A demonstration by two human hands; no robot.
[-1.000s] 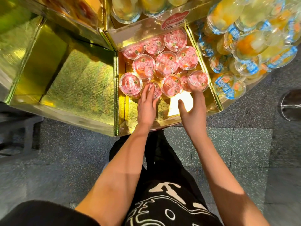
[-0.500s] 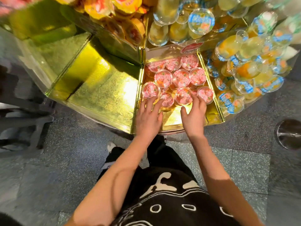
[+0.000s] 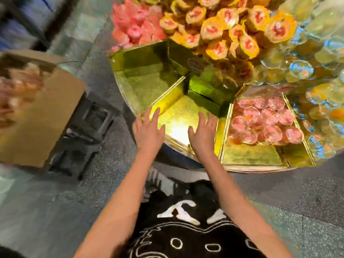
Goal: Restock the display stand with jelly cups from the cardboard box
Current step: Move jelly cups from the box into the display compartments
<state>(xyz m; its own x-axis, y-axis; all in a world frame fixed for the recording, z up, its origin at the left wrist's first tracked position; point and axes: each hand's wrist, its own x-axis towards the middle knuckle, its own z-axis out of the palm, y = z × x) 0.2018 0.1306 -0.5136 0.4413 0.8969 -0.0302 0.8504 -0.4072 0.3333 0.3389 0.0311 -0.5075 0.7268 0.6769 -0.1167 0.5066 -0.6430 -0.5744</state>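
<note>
The pink jelly cups (image 3: 264, 123) sit lids up, packed close together at the back of one gold compartment on the lower tier of the display stand (image 3: 149, 71), with the bare gold floor of that compartment showing in front of them. The cardboard box (image 3: 42, 118) stands well to the left of the stand, flaps open, on a dark crate (image 3: 87, 131); pinkish shapes show at its far left edge, too blurred to identify.

Both hands reach over the gold compartment just left of the pink cups. The left hand (image 3: 148, 130) is spread flat, palm down, fingers straight and apart, holding nothing. The right hand (image 3: 203, 134) is likewise open, fingers extended, thumb out, holding nothing. Whether either palm touches the gold surface cannot be told.

On the upper tier, orange-yellow cups (image 3: 223, 30) are heaped high, with a pink heap (image 3: 134, 28) to their left. Clear cups with blue labels (image 3: 301, 67) fill the stand's right side. Below is a grey speckled floor (image 3: 55, 211), and the person's black garment with white markings (image 3: 178, 239).
</note>
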